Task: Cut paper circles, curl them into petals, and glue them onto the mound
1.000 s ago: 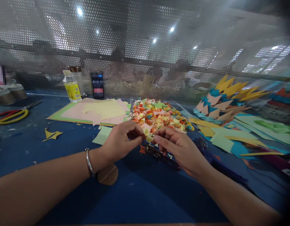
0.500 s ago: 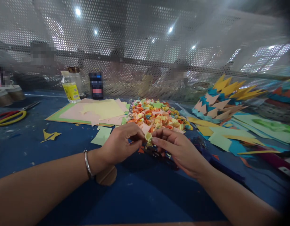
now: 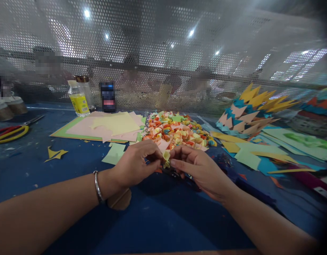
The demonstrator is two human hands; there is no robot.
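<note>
A small pale-yellow paper flower is pinched between the fingertips of both hands, above the blue table. My left hand, with a silver bangle at the wrist, grips it from the left. From the other side my right hand has thumb and fingers closed on it. Just beyond the hands lies a heap of small curled paper pieces in orange, pink, yellow and green. Under my left wrist, a brown cardboard disc is partly covered. A dark object beneath the fingers is mostly hidden.
Coloured paper sheets lie behind my left hand. Scissors and a yellow scrap are at left. A bottle and a phone stand at the back. A spiky paper model and paper strips occupy the right.
The paper flower is turned slightly between the fingertips, and its open end looks narrower. Both hands stay in nearly the same place.
</note>
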